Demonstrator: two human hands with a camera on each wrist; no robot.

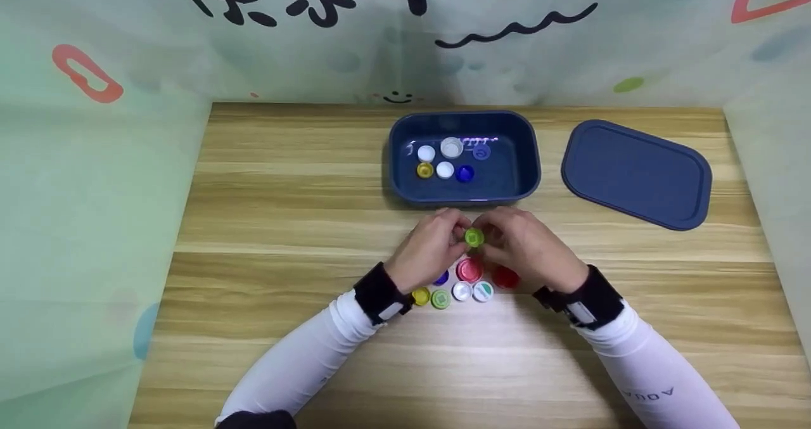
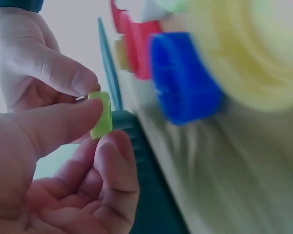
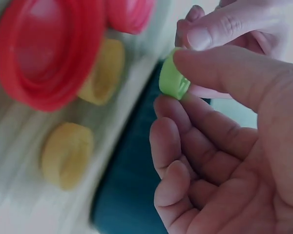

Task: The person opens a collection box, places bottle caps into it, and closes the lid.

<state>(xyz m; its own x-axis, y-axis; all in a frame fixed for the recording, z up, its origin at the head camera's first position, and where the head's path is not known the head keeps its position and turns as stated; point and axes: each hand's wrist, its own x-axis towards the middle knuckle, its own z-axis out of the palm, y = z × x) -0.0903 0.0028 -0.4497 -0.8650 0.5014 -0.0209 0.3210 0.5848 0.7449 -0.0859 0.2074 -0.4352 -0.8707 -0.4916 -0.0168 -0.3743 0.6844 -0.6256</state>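
Observation:
A light-green bottle cap (image 1: 474, 237) is raised between my two hands, just in front of the blue bin. My left hand (image 1: 428, 246) pinches it with thumb and fingertips from the left. From the other side my right hand (image 1: 531, 245) pinches the same cap (image 3: 174, 77), the two thumbs close together. Beneath the hands lie loose caps: a pink-red cap (image 1: 469, 269), a red cap (image 1: 505, 277), a white cap (image 1: 462, 291), a white-and-green cap (image 1: 483, 291), a green cap (image 1: 440, 299), a yellow cap (image 1: 420, 296) and a partly covered blue cap (image 1: 441, 278).
The dark blue bin (image 1: 400, 191) stands behind the hands with several white, yellow and blue caps inside. To its right lies a flat blue lid (image 1: 637, 174). A printed cloth (image 1: 317, 68) hangs along the table's back edge.

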